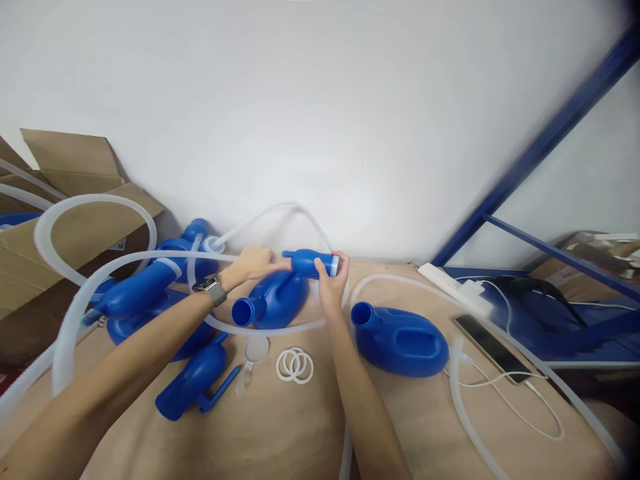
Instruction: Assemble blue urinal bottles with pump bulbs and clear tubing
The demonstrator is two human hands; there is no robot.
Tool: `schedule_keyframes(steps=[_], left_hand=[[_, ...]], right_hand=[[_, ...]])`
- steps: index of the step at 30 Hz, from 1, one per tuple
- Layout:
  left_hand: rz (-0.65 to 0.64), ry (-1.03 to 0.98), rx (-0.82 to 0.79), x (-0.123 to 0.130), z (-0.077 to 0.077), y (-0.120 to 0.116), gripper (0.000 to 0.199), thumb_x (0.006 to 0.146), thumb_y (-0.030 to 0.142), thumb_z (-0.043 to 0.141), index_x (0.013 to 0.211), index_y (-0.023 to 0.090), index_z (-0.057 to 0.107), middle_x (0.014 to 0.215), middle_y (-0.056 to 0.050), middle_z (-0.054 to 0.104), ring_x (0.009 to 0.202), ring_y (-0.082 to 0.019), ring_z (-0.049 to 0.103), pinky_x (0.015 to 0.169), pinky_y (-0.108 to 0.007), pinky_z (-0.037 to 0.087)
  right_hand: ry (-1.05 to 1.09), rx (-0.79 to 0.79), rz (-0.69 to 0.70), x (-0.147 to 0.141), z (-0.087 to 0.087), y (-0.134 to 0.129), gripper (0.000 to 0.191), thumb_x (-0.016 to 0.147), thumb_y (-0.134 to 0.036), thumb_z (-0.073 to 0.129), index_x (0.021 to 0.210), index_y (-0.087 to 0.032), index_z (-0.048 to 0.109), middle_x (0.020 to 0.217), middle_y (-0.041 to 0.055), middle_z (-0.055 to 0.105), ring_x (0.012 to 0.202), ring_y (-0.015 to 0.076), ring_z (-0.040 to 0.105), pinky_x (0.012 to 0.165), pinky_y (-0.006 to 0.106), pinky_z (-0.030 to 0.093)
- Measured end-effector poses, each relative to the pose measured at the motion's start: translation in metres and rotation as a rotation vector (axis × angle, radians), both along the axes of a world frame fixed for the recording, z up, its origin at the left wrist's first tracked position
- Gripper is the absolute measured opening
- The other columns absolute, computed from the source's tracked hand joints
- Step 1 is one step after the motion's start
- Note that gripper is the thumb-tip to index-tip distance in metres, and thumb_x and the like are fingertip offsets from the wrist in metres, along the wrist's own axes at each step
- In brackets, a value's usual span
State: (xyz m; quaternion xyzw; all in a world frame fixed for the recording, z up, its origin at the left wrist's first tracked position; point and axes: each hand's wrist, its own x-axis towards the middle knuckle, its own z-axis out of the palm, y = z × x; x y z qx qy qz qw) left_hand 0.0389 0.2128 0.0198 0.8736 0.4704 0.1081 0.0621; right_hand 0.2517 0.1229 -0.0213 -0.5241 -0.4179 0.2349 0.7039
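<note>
A blue plastic funnel-shaped urinal piece (304, 263) with a white ring on its wide end is held sideways near the wall. My right hand (332, 283) is closed around that ringed end. My left hand (253, 263), wearing a watch on its wrist, has its fingers curled at the narrow end. Just below lies a blue bottle (280, 303) with an open mouth, partly covered by the held piece. Another blue bottle (403, 340) rests to the right of my right forearm. Several white rings (295, 365) and a clear cap with a strap (256, 349) lie between my arms.
More blue pieces and bottles (193, 380) are heaped at the left, with clear tubing (95, 199) looping over them. An open cardboard box (70, 247) stands behind. On the right are a phone (493, 347), a power strip (453, 288) and a blue metal frame (540, 140).
</note>
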Motion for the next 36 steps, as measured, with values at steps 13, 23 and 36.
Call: schedule_keyframes(steps=[13,23,36], left_hand=[[-0.001,-0.444,-0.020,-0.035,0.040,-0.057,0.063,0.106,0.049,0.024,0.147,0.013,0.057,0.138,-0.019,0.071,0.129,-0.030,0.066,0.113,-0.046,0.047],[-0.067,-0.398,-0.097,0.027,0.060,-0.213,0.074,0.075,0.042,0.083,0.145,0.028,0.063,0.134,-0.012,0.075,0.117,-0.040,0.072,0.092,-0.046,0.058],[0.096,-0.558,-0.575,0.010,0.007,-0.285,0.036,0.074,0.040,0.075,0.106,0.022,0.075,0.097,-0.004,0.080,0.092,-0.031,0.075,0.083,-0.039,0.057]], right_hand=[[-0.104,-0.055,0.174,-0.002,0.047,-0.051,0.038,0.095,-0.060,0.056,0.112,-0.027,0.059,0.105,0.0032,0.066,0.099,0.0231,0.064,0.090,0.035,0.053],[-0.143,0.024,0.367,-0.022,0.067,-0.145,0.021,0.098,-0.048,0.060,0.100,-0.027,0.064,0.103,0.0027,0.071,0.103,0.0249,0.067,0.095,0.037,0.052],[0.418,0.126,0.085,0.022,0.033,-0.192,0.028,0.092,-0.051,0.063,0.082,-0.026,0.058,0.074,-0.0043,0.062,0.072,0.0176,0.067,0.094,0.043,0.060]])
